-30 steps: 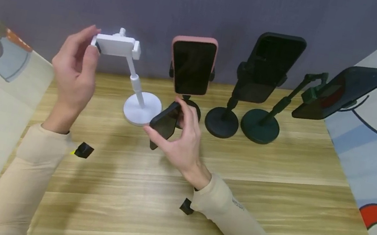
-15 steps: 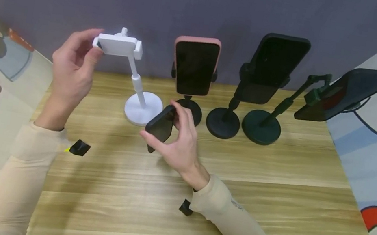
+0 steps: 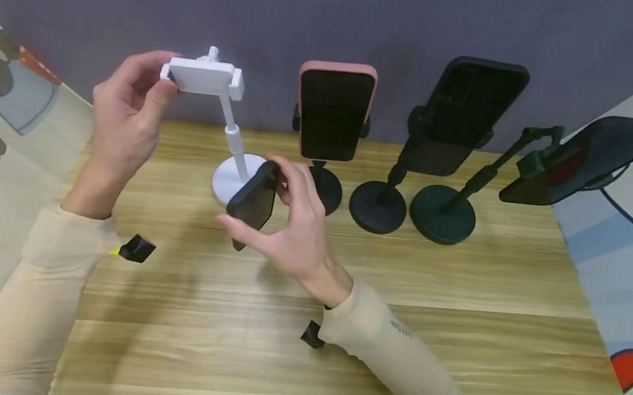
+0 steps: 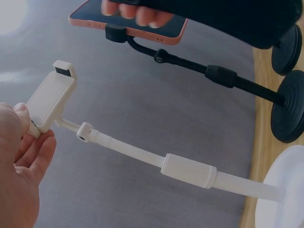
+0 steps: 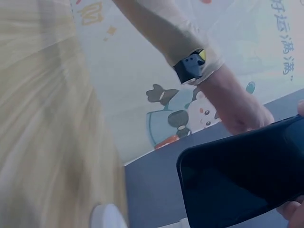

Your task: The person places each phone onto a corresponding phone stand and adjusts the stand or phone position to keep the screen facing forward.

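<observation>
At the left, a white phone stand (image 3: 201, 77) rises from a round base, its clamp level. My left hand (image 3: 128, 109) pinches the clamp's left end between thumb and fingers. In the left wrist view the clamp of the stand (image 4: 50, 97) holds no phone, and the thumb lies against its end. My right hand (image 3: 298, 233) grips a dark phone (image 3: 254, 198) by its edges, tilted, in front of the white stand's base and partly covering it. The right wrist view shows the screen of that phone (image 5: 242, 175) close up.
To the right stand a black stand (image 3: 326, 192) bearing a pink-cased phone (image 3: 332, 114), another black stand (image 3: 378, 206) with a black phone (image 3: 469, 111), and a dark green stand (image 3: 443, 214) with a tilted phone (image 3: 589, 161). Behind the wooden table (image 3: 242, 351) is a grey wall (image 3: 260, 2).
My right hand has moved left with the dark phone, closer to the white stand, and now overlaps its base. The left hand stays at the clamp's end. The head view has shifted slightly.
</observation>
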Tool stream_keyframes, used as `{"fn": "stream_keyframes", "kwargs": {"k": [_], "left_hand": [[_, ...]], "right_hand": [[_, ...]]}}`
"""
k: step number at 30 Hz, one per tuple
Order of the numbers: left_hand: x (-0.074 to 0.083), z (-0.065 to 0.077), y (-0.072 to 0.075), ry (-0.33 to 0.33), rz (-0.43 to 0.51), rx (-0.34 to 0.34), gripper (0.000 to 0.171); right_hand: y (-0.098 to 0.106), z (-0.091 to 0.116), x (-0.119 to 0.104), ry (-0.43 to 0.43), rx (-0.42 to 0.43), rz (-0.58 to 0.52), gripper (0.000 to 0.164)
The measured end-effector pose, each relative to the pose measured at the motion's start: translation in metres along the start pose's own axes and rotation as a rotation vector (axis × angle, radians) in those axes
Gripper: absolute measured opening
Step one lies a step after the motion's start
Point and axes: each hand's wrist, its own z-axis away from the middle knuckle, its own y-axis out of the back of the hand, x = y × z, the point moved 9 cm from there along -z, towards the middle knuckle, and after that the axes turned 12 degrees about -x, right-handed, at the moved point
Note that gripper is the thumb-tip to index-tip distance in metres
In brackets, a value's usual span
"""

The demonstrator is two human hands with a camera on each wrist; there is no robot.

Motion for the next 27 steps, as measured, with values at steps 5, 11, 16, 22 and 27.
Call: {"fn": "stream_keyframes", "kwargs": {"k": [5, 11, 16, 22, 27], "left_hand": [[0.0, 0.0, 0.001, 0.004, 0.02, 0.012, 0.028], [-0.004, 0.0, -0.001, 0.023, 0.035, 0.011, 0.028], [-0.003, 0.001, -0.002, 0.017, 0.013, -0.002, 0.029], [0.0, 0.0, -0.003, 0.007, -0.013, -0.021, 0.03], [0.002, 0.0, -0.003, -0.005, -0.027, -0.026, 0.031]], "right_hand": [[0.001, -0.014, -0.014, 0.076, -0.008, -0.015, 0.085], [0.005, -0.033, -0.032, 0.167, -0.013, 0.035, 0.088], [0.007, -0.052, -0.047, 0.2, -0.043, -0.009, 0.088], [0.016, -0.074, -0.063, 0.244, -0.012, -0.086, 0.083], [0.025, -0.085, -0.072, 0.253, -0.007, -0.129, 0.078]]}}
